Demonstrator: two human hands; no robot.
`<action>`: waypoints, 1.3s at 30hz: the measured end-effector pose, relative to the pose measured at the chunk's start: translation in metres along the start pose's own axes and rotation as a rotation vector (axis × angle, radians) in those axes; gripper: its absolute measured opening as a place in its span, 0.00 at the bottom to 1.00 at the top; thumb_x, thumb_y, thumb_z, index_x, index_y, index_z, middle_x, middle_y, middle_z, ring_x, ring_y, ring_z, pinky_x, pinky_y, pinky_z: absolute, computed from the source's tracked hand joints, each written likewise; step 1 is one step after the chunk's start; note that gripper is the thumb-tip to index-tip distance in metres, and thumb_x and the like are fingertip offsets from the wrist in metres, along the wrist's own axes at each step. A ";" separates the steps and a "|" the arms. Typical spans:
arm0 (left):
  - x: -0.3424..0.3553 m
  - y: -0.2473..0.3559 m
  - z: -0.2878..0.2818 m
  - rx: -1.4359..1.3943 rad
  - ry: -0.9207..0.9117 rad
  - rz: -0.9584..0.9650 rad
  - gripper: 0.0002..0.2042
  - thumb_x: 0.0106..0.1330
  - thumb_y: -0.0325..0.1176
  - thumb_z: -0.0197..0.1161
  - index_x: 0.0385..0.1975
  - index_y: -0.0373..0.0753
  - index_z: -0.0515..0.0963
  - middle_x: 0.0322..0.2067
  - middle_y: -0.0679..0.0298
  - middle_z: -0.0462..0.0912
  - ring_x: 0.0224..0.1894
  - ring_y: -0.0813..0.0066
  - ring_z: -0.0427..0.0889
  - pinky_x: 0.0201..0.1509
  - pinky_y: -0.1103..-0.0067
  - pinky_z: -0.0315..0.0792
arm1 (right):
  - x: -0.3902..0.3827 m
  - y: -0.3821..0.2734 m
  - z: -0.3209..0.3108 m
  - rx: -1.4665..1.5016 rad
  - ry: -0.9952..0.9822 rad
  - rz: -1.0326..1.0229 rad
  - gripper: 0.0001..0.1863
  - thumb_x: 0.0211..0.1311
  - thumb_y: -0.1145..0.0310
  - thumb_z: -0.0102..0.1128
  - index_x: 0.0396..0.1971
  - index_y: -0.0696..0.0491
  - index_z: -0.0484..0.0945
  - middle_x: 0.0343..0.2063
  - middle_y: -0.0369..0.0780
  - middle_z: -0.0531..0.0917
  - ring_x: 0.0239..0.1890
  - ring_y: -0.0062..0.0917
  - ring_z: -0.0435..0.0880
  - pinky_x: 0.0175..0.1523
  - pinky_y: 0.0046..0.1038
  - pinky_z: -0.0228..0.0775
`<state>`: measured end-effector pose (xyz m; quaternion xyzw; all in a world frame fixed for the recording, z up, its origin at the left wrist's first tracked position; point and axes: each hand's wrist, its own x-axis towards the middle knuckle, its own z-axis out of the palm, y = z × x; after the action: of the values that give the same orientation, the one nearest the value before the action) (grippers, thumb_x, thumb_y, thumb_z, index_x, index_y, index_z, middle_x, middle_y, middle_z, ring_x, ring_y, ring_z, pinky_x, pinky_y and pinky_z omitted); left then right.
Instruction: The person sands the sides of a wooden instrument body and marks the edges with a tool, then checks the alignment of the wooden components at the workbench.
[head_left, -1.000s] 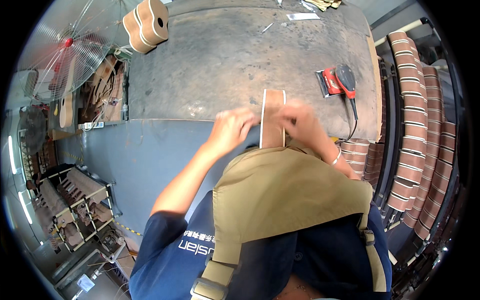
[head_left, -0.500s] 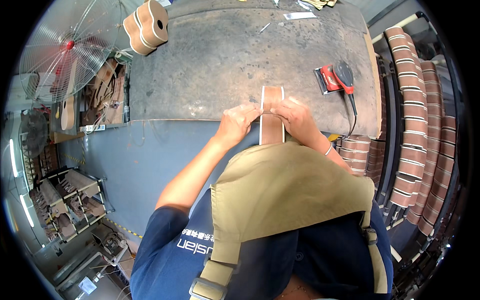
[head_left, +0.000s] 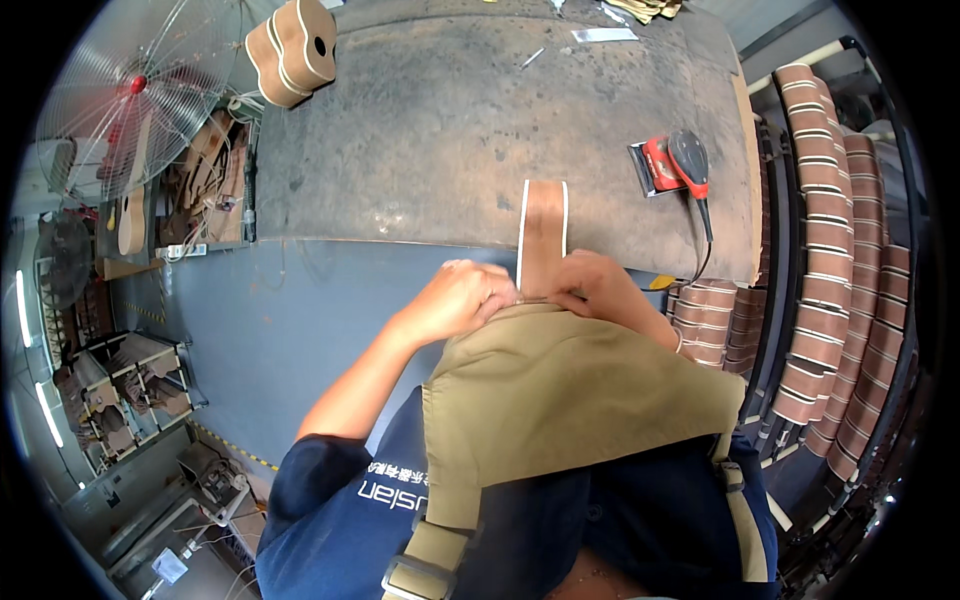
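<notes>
A reddish-brown wooden strip (head_left: pixel 545 215) with white edging stands out past the bench's near edge, its lower end hidden by my khaki apron (head_left: pixel 580 400). My left hand (head_left: pixel 470 298) has its fingers curled against the strip's left edge at the apron's top. My right hand (head_left: pixel 595 288) pinches at the right edge, level with the left. Both hands grip low on the strip.
The dark worn bench (head_left: pixel 420 130) holds a red-and-grey sander (head_left: pixel 672 162), a ukulele body (head_left: pixel 290 55) and paper scraps. A large fan (head_left: pixel 135 85) stands at left, a shelved cart (head_left: pixel 120 400) lower left. Racks of banded rolls (head_left: pixel 812 230) line the right.
Both hands have slid from near the bench edge toward my body, down to the apron's top. The strip's upper end has dropped slightly in view since half a second ago.
</notes>
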<state>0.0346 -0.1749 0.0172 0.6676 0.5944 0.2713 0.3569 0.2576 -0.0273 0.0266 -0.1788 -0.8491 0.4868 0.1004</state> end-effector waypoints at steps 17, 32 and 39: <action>0.167 -0.107 -0.002 -0.257 -0.008 -0.207 0.07 0.63 0.16 0.63 0.34 0.35 0.86 0.31 0.57 0.85 0.34 0.60 0.85 0.40 0.70 0.78 | 0.087 0.114 -0.037 -0.142 0.099 0.254 0.15 0.62 0.75 0.62 0.46 0.53 0.90 0.35 0.49 0.88 0.37 0.44 0.87 0.46 0.39 0.79; 0.163 -0.071 -0.007 0.005 0.183 -0.139 0.08 0.59 0.18 0.64 0.34 0.37 0.84 0.28 0.55 0.76 0.35 0.52 0.76 0.39 0.64 0.71 | 0.081 0.130 -0.035 -0.055 0.162 0.158 0.20 0.61 0.75 0.59 0.52 0.47 0.88 0.38 0.43 0.87 0.41 0.43 0.86 0.45 0.40 0.78; 0.106 -0.046 0.002 0.270 0.239 0.220 0.12 0.53 0.19 0.65 0.38 0.36 0.85 0.29 0.58 0.74 0.36 0.55 0.77 0.42 0.62 0.74 | 0.024 0.075 -0.008 -0.235 0.399 -0.080 0.21 0.60 0.79 0.60 0.52 0.51 0.89 0.38 0.41 0.86 0.38 0.36 0.84 0.43 0.35 0.79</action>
<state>0.0237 -0.0683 -0.0276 0.7332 0.5871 0.3039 0.1592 0.2537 0.0235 -0.0339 -0.2483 -0.8696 0.3355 0.2638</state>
